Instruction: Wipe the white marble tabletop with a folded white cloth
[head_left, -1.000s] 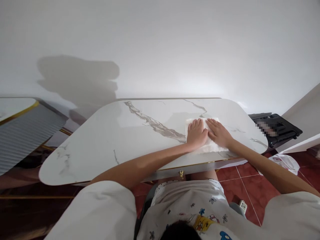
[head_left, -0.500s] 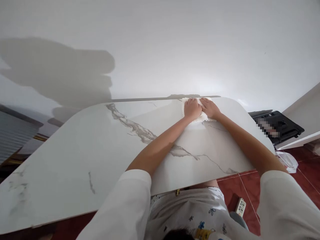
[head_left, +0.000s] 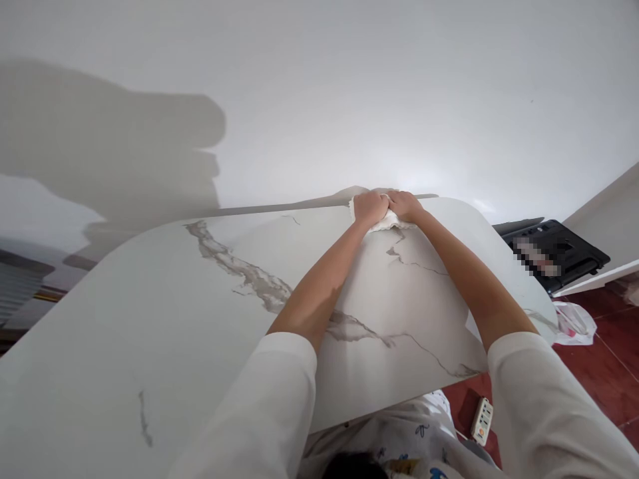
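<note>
A white cloth (head_left: pixel 392 223) lies bunched at the far edge of the marble-patterned white table (head_left: pixel 239 372). My left hand (head_left: pixel 370 207) presses on the cloth's left part, its fingers bent over toward the edge. Close against it, my right hand (head_left: pixel 405 205) grips the cloth's right part, also with fingers curled. The fingertips of both hands are mostly hidden behind the knuckles. Both arms reach straight out across the tabletop.
A white wall (head_left: pixel 319 93) rises just behind the table's far edge. To the right stand a black case (head_left: pixel 574 246) and a clear plastic bag (head_left: pixel 574 324). On the red tiled floor lies a white power strip (head_left: pixel 482 422). A ridged grey object (head_left: pixel 20 289) is at far left.
Both hands have slid slightly left and toward the far edge with the cloth. Their fingers, flatter before, are now curled over. The view has shifted, and the table appears turned a little.
</note>
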`<act>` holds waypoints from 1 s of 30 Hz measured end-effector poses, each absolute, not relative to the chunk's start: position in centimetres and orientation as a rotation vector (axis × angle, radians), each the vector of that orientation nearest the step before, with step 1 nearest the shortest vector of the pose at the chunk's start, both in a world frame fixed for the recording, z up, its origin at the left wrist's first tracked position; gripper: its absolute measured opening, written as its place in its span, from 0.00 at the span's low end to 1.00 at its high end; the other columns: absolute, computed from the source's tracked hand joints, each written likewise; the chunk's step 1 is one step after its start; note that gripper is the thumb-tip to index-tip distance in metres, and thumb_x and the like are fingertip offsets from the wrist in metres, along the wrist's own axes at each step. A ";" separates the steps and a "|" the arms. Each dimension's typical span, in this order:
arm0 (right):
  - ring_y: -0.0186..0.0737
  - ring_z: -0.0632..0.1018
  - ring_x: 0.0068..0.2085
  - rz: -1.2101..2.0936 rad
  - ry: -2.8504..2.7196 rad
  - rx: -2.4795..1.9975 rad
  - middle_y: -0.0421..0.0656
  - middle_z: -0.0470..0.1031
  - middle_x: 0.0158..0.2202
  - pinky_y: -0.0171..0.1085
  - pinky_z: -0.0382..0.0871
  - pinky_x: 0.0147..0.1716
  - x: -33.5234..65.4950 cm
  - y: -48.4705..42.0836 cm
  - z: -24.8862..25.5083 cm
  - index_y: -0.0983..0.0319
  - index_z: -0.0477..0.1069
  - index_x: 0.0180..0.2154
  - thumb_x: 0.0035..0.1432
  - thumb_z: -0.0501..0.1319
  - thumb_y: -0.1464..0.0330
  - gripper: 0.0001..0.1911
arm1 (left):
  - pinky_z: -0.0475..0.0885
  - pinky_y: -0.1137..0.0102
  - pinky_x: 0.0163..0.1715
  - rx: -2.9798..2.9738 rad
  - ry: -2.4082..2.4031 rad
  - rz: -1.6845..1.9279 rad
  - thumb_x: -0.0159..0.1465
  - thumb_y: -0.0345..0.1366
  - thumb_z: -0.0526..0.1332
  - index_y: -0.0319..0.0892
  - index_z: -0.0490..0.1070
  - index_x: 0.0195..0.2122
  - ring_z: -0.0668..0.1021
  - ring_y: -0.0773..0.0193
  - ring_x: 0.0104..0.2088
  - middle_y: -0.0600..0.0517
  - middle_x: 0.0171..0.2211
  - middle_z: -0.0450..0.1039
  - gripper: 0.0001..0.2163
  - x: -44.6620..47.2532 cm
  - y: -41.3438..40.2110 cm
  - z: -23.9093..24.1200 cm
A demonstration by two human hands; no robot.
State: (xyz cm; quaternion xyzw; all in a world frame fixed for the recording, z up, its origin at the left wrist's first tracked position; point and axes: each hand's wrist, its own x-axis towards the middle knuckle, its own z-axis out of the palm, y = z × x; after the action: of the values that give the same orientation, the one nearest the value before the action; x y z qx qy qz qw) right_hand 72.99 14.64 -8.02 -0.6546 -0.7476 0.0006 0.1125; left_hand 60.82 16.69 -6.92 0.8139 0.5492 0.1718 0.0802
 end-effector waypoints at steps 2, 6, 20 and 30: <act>0.51 0.73 0.51 -0.013 -2.201 -1.878 0.52 0.74 0.51 0.46 0.64 0.48 73.0 14.5 -8.1 0.65 0.69 0.48 0.66 0.42 0.66 0.21 | 0.64 0.58 0.50 2.457 1.634 0.541 0.65 0.35 0.46 0.38 0.76 0.39 0.76 0.50 0.46 0.41 0.41 0.77 0.18 60.8 16.5 -7.0; 0.51 0.67 0.58 -0.011 -2.194 -1.831 0.53 0.67 0.58 0.47 0.59 0.56 73.0 13.6 -8.4 0.67 0.63 0.56 0.65 0.42 0.67 0.23 | 0.61 0.59 0.53 2.524 1.598 0.574 0.66 0.33 0.44 0.38 0.73 0.42 0.73 0.52 0.50 0.41 0.45 0.75 0.18 60.4 15.4 -7.1; 0.53 0.52 0.67 0.007 -2.259 -1.840 0.53 0.49 0.68 0.53 0.48 0.62 70.2 2.4 -8.8 0.70 0.49 0.65 0.65 0.39 0.63 0.31 | 0.54 0.60 0.61 2.650 1.491 0.457 0.67 0.33 0.42 0.35 0.59 0.60 0.60 0.55 0.63 0.45 0.63 0.60 0.22 56.3 4.4 -6.7; 0.55 0.54 0.66 -0.078 -2.225 -1.845 0.58 0.53 0.66 0.52 0.50 0.63 65.0 -11.1 -7.9 0.75 0.53 0.63 0.64 0.42 0.64 0.31 | 0.49 0.58 0.64 2.659 1.380 0.252 0.67 0.33 0.43 0.32 0.51 0.65 0.54 0.53 0.66 0.43 0.66 0.51 0.25 51.2 -7.2 -5.8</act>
State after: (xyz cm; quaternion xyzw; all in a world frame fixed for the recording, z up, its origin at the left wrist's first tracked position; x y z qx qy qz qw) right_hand 65.02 -11.10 -7.85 -0.6331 -0.7635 -0.0269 0.1244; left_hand 51.22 -7.15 -5.81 0.8825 0.4579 0.0835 0.0674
